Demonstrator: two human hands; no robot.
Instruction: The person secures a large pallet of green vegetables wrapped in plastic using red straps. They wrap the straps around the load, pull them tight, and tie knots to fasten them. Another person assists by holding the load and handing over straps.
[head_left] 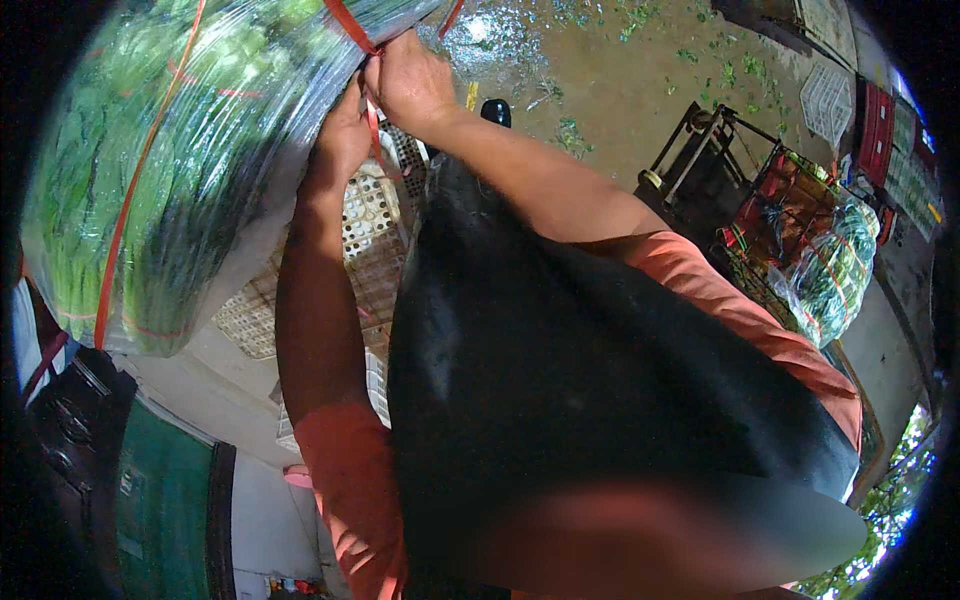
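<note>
A large bundle of long green leafy vegetables (170, 190), wrapped in clear plastic, fills the upper left. Red plastic twine (133, 195) runs around it in several bands. At the bundle's right edge my two hands meet, closed on the twine where the bands come together. My right hand (412, 85) has its fingers curled at the crossing. Just below and to its left, my left hand (343, 130) pinches the twine against the wrapping. A loose red end (376, 135) hangs beneath them. My fingertips are partly hidden.
Under the bundle stand off-white perforated crates (372, 215). A dark apron (560, 360) covers my front. To the right are a metal cart (700, 150), bagged greens (838, 270) and a white crate (826, 103). Leaf scraps litter the wet floor (610, 80); a green door (165, 500) is lower left.
</note>
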